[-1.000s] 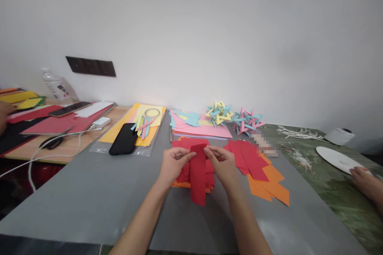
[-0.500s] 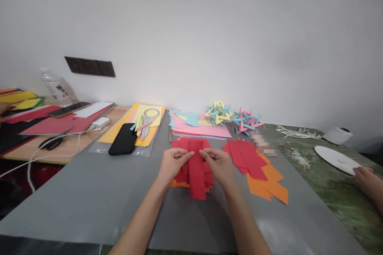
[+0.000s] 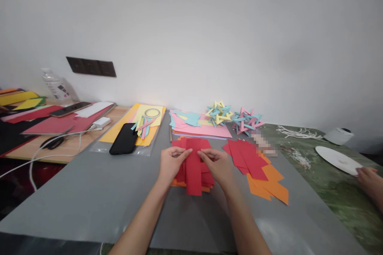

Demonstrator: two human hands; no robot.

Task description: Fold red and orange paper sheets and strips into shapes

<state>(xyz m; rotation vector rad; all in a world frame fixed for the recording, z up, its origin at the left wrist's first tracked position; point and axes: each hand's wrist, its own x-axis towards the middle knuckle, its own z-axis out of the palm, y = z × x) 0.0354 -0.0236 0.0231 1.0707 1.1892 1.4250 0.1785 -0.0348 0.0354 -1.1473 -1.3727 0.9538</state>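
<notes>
From my seat, nearest the camera, my left hand (image 3: 171,162) and right hand (image 3: 217,164) both pinch the top edge of a red paper strip (image 3: 194,169), fingers narrowed onto it from either side, thumbs on top. The strip runs lengthwise toward me, lying over a pile of red strips (image 3: 206,173) with orange sheets (image 3: 179,184) showing under its near edge, all on the grey table (image 3: 89,199).

Just to the right I see a second fan of red pieces (image 3: 248,159) overlapping orange pieces (image 3: 271,187). At the far right edge, another person's hand (image 3: 369,181) rests on the green marbled surface (image 3: 329,191), touching a white plate (image 3: 336,159).

Left of my hands, a black phone (image 3: 123,139) lies face down on a clear sleeve holding yellow paper (image 3: 146,121), with pastel strips and a ring on top. Further back sit pink and blue sheets (image 3: 200,126) and two woven paper stars (image 3: 220,112) (image 3: 247,120).

On the wooden desk (image 3: 44,149) to the left are scissors (image 3: 54,142), a white charger (image 3: 101,122) with its cable, another phone (image 3: 70,108) and a plastic bottle (image 3: 55,85) whose label is too small for me to read. A dark switch panel (image 3: 91,67) is on the wall.
</notes>
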